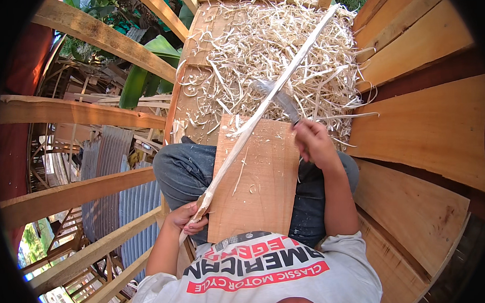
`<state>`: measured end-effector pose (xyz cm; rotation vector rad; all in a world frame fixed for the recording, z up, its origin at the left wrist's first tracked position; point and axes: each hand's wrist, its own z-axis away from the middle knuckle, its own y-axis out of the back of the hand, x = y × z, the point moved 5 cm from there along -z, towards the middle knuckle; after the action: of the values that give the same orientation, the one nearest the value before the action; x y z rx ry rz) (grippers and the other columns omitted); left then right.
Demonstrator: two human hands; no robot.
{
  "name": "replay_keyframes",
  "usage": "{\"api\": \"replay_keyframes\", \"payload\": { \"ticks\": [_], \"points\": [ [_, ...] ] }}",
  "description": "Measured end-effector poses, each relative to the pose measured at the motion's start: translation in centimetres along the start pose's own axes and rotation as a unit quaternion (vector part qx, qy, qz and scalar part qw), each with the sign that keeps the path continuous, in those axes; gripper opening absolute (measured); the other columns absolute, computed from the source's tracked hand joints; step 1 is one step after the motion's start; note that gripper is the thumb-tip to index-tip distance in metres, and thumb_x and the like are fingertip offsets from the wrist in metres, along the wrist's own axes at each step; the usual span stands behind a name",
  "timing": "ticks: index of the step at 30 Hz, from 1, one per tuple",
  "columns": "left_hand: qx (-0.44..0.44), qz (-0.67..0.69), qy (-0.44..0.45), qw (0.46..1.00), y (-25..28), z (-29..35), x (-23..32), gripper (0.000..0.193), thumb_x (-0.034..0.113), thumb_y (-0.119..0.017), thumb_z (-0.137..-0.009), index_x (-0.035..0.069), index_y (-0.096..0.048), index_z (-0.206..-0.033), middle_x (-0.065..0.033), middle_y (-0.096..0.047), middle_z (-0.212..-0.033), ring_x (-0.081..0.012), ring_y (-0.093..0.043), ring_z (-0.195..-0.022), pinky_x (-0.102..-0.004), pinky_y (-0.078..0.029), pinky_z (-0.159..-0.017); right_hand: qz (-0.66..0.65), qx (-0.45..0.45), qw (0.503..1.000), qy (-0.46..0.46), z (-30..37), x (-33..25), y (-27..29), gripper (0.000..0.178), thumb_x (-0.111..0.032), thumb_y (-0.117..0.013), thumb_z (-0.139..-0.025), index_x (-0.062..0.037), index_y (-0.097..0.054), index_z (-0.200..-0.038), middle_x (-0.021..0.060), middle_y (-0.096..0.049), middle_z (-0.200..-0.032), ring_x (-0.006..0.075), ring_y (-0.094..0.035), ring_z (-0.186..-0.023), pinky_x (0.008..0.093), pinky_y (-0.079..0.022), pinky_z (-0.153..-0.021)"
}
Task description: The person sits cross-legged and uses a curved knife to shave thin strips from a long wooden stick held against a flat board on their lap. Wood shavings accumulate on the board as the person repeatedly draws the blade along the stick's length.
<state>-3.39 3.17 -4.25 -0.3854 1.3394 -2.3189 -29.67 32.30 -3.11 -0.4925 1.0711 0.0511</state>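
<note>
A long, pale whittled stick [245, 134] slants from my lap at lower left up to the far right. Near its lower end, where some brown surface shows, my left hand [193, 217] is closed around it. Closed on a knife handle, my right hand [315, 141] is over my right knee. The knife's curved metal blade [286, 103] is blurred by motion and points up and left, close against the stick's right side; I cannot tell whether it touches. Flat across my lap lies a wooden board [259, 177] with a few thin shavings on it.
Beyond my knees, a heap of curly wood shavings [281, 48] covers much of the wooden floor [199, 102]. Plank walling [423, 126] rises close on my right. Spaced wooden rails [81, 111] run along my left, with corrugated metal sheets [101, 164] and leaves [138, 83] outside.
</note>
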Motion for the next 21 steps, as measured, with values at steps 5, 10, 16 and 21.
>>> {"api": "replay_keyframes", "payload": {
  "ticks": [5,10,16,21],
  "points": [
    [-0.023,0.000,0.004,1.000,0.7,0.0,0.0,0.043,0.044,-0.059,-0.088,0.018,-0.048,-0.120,-0.0031,-0.042,-0.054,-0.0053,-0.036,-0.037,-0.0182,-0.028,-0.029,0.030,-0.096,0.993,-0.060,0.6,-0.1,-1.7,0.023,-0.021,-0.050,-0.096,-0.0008,-0.059,-0.094,-0.0016,-0.046,-0.054,0.0040,-0.039,-0.035,0.0179,-0.030,-0.031],
    [0.008,-0.006,0.014,1.000,-0.4,0.0,0.4,0.040,0.047,-0.056,-0.089,0.018,-0.048,-0.116,-0.0034,-0.043,-0.054,-0.0055,-0.037,-0.037,-0.0186,-0.027,-0.030,-0.099,0.069,0.993,0.018,-0.5,-1.0,1.9,0.023,-0.023,-0.050,-0.096,-0.0011,-0.057,-0.094,-0.0020,-0.044,-0.054,0.0044,-0.039,-0.035,0.0188,-0.029,-0.031],
    [0.005,0.008,0.014,1.000,-0.5,0.0,0.3,0.037,0.046,-0.057,-0.089,0.016,-0.047,-0.107,-0.0036,-0.042,-0.052,-0.0061,-0.038,-0.037,-0.0197,-0.027,-0.029,-0.053,-0.003,0.999,-0.010,-0.1,-0.5,0.5,0.024,-0.026,-0.047,-0.097,-0.0045,-0.056,-0.095,-0.0016,-0.045,-0.056,0.0050,-0.038,-0.035,0.0196,-0.030,-0.031],
    [-0.023,-0.004,-0.008,1.000,0.0,-0.3,0.4,0.040,0.047,-0.059,-0.088,0.013,-0.046,-0.104,-0.0037,-0.042,-0.052,-0.0058,-0.038,-0.036,-0.0192,-0.028,-0.029,-0.141,-0.023,0.987,-0.072,0.1,-0.2,1.0,0.023,-0.028,-0.045,-0.098,-0.0063,-0.052,-0.098,-0.0028,-0.039,-0.053,0.0069,-0.037,-0.033,0.0206,-0.030,-0.030]
  ]
}}
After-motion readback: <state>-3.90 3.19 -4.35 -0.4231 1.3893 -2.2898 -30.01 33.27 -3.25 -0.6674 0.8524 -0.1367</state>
